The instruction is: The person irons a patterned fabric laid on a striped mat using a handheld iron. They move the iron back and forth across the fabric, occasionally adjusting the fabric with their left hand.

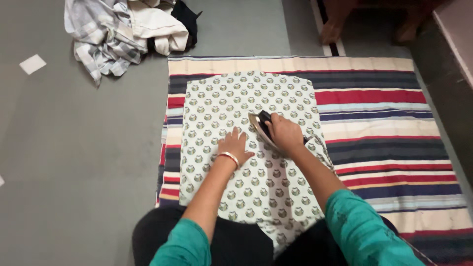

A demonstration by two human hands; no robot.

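So the person is sitting on the floor (74,148) with a printed cloth (246,98) spread flat in front of them, white-ish with rows of small greenish motifs all over it. The cloth lies on top of a striped blanket (384,123) (red, dark blue, cream, pale blue bands), taking up the blanket's left part, with its near end running up to the person's knees.

The right hand (285,133) sits around the middle of the cloth, fingers wrapped tight around the handle of a dark iron (260,127). The iron's soleplate is down on the cloth, its pointed end aimed toward the cloth's far edge. Only part of the iron shows since the hand covers most of it.

The left hand (235,144) is just left of the iron, near it but not touching. It's pressed palm-down on the cloth, fingers spread apart and flat, gripping nothing. There's a white bangle (228,157) on that wrist. Both sleeves are teal.

Beyond the cloth's far-left corner, off the blanket and well apart, a pile of clothes (128,29) lies crumpled on the floor, with checked, cream and black pieces mixed together. A small white scrap (32,64) lies on the floor left of that pile.
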